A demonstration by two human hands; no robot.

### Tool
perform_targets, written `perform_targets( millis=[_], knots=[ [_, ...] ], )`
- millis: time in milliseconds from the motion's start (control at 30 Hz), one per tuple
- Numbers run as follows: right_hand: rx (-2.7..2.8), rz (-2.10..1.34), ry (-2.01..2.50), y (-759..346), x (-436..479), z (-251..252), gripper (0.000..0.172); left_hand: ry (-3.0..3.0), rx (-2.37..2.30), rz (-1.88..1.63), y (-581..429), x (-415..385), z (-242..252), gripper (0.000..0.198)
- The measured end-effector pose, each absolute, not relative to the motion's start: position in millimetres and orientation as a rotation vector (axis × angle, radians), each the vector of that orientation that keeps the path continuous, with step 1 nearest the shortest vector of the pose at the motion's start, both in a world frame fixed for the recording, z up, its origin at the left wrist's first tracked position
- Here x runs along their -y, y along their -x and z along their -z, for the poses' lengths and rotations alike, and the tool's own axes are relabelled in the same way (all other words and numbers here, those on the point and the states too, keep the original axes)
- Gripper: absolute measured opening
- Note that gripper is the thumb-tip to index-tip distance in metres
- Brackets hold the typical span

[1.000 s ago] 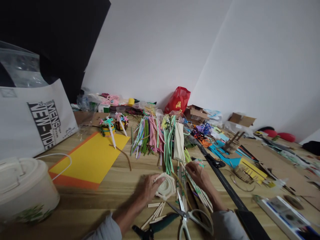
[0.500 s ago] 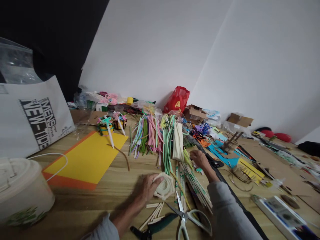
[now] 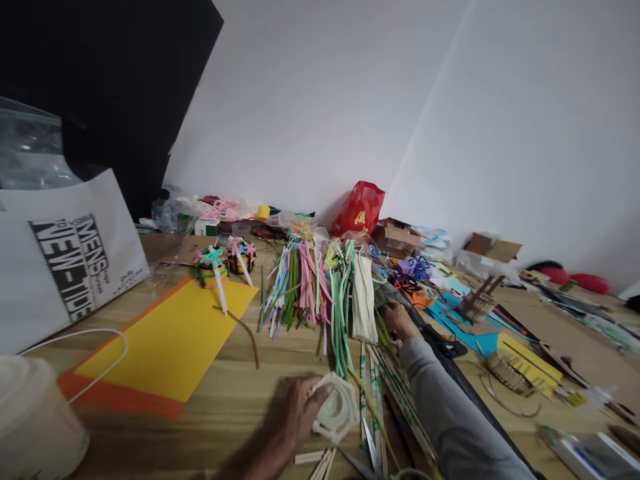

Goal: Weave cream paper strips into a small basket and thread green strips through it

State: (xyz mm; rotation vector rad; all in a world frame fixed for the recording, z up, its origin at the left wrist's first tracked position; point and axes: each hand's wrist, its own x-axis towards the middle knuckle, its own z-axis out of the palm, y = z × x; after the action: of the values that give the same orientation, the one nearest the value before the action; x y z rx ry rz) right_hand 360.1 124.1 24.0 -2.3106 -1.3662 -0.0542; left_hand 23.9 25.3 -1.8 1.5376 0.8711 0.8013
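My left hand [image 3: 300, 407] is closed on the rim of a cream hexagonal frame [image 3: 345, 387] with a round ring in its middle, thumb on top. My right hand [image 3: 400, 321] stretches forward past a bundle of cream pipe cleaners [image 3: 365, 300]. Its fingers curl down among dark green strands [image 3: 384, 333]; what they grip is hidden. Left of the cream bundle lie mint-green pipe cleaners [image 3: 342, 313], then pink ones [image 3: 311, 283]. Paper-wrapped sticks [image 3: 400, 380] lie below my right forearm. Scissors [image 3: 371, 447], partly cut off, point up near the frame.
Yellow card [image 3: 175, 340] on orange card lies left, with two small decorated pots [image 3: 210, 270] at its far edge. A white bag [image 3: 115, 247] and a lidded tub [image 3: 35, 413] stand far left. A red bag [image 3: 359, 208] and open cardboard boxes [image 3: 397, 235] stand at the back.
The view has tilted up, so the scene sits lower. My right hand has reached further forward, down into the green strands beside the cream bundle. My left hand keeps hold of the frame.
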Motion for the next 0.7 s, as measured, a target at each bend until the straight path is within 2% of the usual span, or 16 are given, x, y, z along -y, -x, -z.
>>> perform_targets(
  millis=[367,700],
  knots=[
    [1.002,-0.106,2.374,-373.8,-154.5,-4.9,0.029,-1.482,-0.919,-0.765,-25.8,-23.8,5.9,0.060],
    [0.991,-0.139,2.310,-386.7,-151.1,1.4,0.030,-1.479,-0.883,-0.761,-27.1,-25.1,-0.4,0.052]
  ],
)
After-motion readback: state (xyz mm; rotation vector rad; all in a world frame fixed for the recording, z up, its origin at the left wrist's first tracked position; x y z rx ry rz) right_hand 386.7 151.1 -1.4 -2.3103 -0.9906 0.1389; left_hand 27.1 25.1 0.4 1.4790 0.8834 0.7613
